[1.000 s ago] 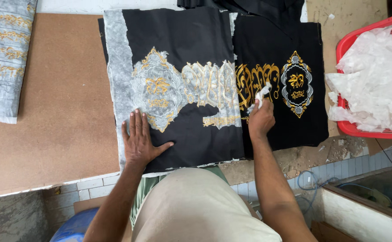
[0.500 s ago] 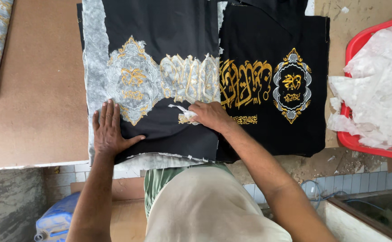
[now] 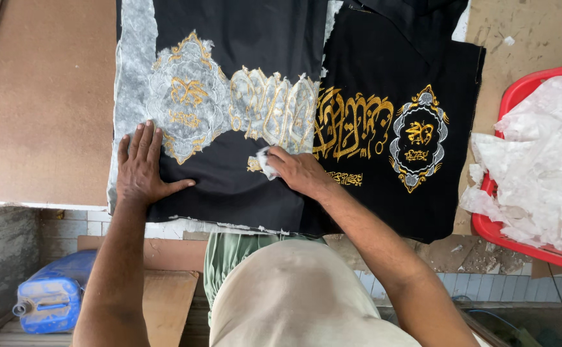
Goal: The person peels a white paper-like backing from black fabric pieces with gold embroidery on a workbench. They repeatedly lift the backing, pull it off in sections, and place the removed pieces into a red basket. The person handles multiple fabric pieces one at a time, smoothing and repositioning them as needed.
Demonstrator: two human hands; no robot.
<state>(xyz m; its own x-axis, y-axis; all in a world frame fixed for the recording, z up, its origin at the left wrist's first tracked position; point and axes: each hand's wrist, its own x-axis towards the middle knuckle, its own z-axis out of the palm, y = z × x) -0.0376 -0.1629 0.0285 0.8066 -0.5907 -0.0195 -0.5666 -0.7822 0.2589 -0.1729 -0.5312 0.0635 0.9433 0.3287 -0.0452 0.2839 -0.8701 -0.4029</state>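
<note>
On black embroidered cloth (image 3: 242,186), left hand (image 3: 141,168) flat, fingers spread, right hand (image 3: 297,170) pinching filmy white backing scrap (image 3: 265,160).

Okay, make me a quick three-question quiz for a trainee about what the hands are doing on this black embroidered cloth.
1. True or false: the left hand lies flat on the black cloth.
2. What does the right hand pinch? A) scissors B) white scrap C) thread spool
3. What colour is the basket holding the white scraps?

Key: 1 true; 2 B; 3 red.
</note>
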